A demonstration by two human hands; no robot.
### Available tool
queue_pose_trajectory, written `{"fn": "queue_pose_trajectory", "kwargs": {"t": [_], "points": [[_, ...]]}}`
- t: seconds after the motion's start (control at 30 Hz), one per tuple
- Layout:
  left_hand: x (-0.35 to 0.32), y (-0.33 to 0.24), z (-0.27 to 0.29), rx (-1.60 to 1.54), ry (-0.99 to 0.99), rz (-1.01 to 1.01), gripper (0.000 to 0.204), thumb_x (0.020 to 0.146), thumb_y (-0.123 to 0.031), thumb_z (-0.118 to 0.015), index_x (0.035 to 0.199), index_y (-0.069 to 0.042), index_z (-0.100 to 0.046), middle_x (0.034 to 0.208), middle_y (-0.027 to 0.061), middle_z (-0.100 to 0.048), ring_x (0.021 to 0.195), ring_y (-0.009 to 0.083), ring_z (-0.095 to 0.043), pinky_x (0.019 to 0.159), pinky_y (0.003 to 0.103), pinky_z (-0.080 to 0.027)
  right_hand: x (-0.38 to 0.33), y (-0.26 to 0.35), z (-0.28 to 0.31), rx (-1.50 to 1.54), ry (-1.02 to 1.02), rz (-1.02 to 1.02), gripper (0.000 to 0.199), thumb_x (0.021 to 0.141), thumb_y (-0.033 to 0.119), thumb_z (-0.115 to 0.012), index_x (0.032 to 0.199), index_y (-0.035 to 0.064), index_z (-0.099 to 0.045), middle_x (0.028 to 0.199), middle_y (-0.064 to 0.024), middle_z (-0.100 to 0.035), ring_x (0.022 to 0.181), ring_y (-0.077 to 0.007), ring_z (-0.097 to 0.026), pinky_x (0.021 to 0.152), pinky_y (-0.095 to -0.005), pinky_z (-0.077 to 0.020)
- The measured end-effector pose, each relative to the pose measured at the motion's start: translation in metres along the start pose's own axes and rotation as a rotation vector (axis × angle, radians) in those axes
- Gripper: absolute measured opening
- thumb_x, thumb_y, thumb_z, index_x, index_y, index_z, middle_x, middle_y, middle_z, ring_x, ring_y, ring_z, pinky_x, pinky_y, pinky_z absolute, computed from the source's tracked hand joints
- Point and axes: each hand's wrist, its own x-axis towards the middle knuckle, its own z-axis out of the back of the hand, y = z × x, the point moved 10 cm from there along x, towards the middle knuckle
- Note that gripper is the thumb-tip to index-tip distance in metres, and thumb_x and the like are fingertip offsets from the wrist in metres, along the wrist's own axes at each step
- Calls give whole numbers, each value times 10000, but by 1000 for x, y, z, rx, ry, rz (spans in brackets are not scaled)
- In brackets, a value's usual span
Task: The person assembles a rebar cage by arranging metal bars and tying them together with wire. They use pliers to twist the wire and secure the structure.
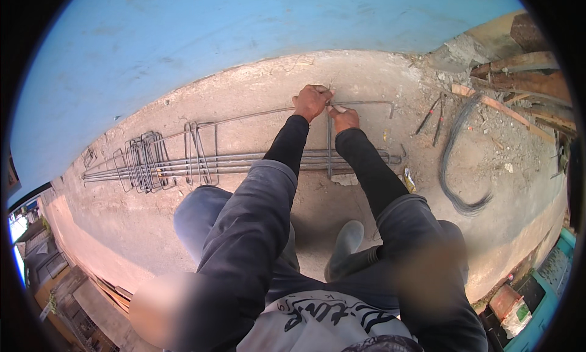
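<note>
My left hand (314,102) is closed, its fingers pinched at the far steel rod (256,113), where a thin wire (331,83) sticks up. My right hand (345,118) is closed just to the right, fingertips at the same joint; what lies between them is hidden. From that joint a stirrup (329,135) runs back toward me across the bundle of steel bars (244,163). The far rod ends in a bent hook at the right. More bent stirrups (146,163) hang grouped around the bars at the left, and a few others (194,146) stand nearer the middle.
Right of the bars lie long-handled pincers (439,121) with dark and red handles, and a loose coil of thin wire (448,163). Wooden planks (519,77) and rubble fill the far right. A blue wall (232,28) rises ahead. My boots (345,245) stand close behind the bars.
</note>
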Motion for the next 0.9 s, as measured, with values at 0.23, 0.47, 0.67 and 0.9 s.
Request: {"fn": "queue_pose_trajectory", "kwargs": {"t": [0.23,0.47,0.67,0.9], "points": [[-60,8,16,-331,-583,20,242,933,-205,-655,884,21,-727,746,128,-683,663,249,-631,631,379,-482,-9,15,3,-93,19,-96,390,853,232,-700,1104,-67,-694,1050,-246,-713,997,-332,-690,867,-378,-496],[-97,65,-55,-1103,-610,436,236,976,-192,-621,989,35,-684,911,79,-682,779,158,-591,687,324,-479,-6,8,7,3,-10,-114,500,855,261,-732,1170,-118,-643,1146,-259,-681,1095,-323,-648,942,-365,-479],[-74,99,-81,-1194,-323,564,206,985,-170,-605,1026,22,-668,907,90,-690,759,188,-632,697,316,-503,-12,16,6,-4,-102,-89,475,863,201,-715,1201,-117,-614,1053,-268,-698,996,-337,-685,867,-384,-518],[-56,85,-68,-741,-132,271,204,970,-176,-591,1074,-24,-679,873,70,-695,711,208,-622,681,345,-489,-1,2,6,-108,-87,-104,499,836,231,-761,1179,-111,-641,1145,-260,-681,1072,-316,-667,925,-349,-500]]}}
